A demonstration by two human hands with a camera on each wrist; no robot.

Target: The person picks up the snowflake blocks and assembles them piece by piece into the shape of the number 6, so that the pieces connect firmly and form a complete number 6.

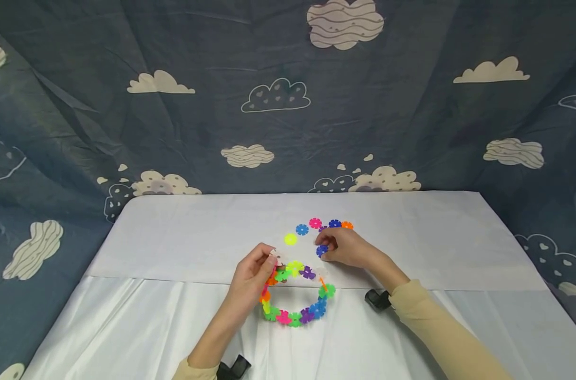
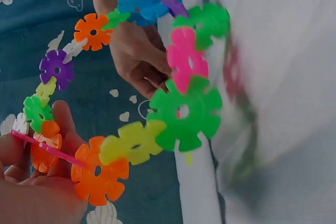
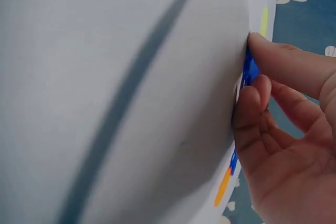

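Note:
A ring of linked plastic snowflake discs in many bright colours hangs from my left hand. That hand pinches it by a white disc at its upper left, and the left wrist view shows pink and orange discs beside the fingers. Low over the table's far part, my right hand has thumb and fingers around a dark blue disc. In the right wrist view this blue disc stands edge-on at the white cloth, partly hidden by the fingertips.
Loose discs lie behind the ring: a yellow one, a light blue one, a pink one, another dark blue one and an orange one. A purple disc is half hidden by the right hand. White cloth covers the table.

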